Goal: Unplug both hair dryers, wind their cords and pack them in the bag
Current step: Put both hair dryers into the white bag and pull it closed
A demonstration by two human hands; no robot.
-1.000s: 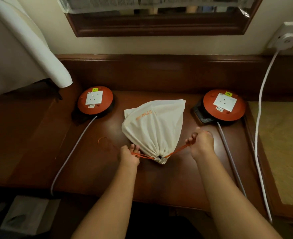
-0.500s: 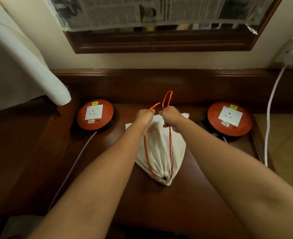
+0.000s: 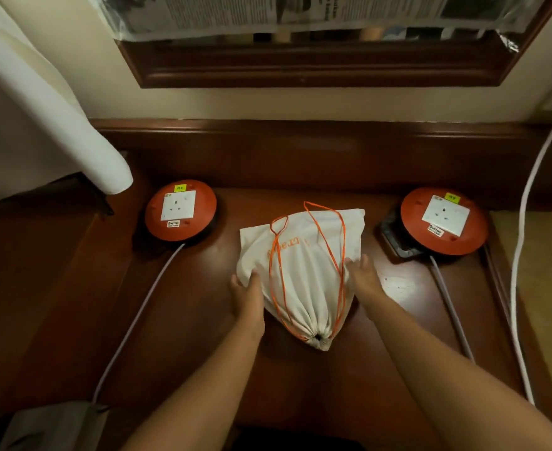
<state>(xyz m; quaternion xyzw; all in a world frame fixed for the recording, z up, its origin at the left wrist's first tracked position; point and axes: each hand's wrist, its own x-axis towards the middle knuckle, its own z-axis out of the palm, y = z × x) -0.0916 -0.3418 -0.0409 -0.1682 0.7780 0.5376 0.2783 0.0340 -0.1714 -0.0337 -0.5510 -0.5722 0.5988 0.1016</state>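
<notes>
A white drawstring bag [image 3: 304, 271] lies on the dark wooden table [image 3: 177, 336], its gathered mouth cinched tight at the near end. Its orange drawstrings [image 3: 330, 242] lie loose in loops over the top of the bag. My left hand [image 3: 247, 292] rests against the bag's left side with fingers spread. My right hand [image 3: 362, 276] touches the right side, fingers apart. Neither hand holds the strings. No hair dryer is visible; whatever the bag holds is hidden.
Two round orange extension reels with white sockets sit on the table, one at the left [image 3: 180, 213] and one at the right [image 3: 443, 219], each trailing a pale cable. A white cord [image 3: 521, 222] runs down the right side. White cloth [image 3: 40, 102] hangs at the left.
Earlier my hands pulled the orange strings apart, then lifted them over the bag. Now the strings are let go and lie on the bag, and both hands have dropped to its sides.
</notes>
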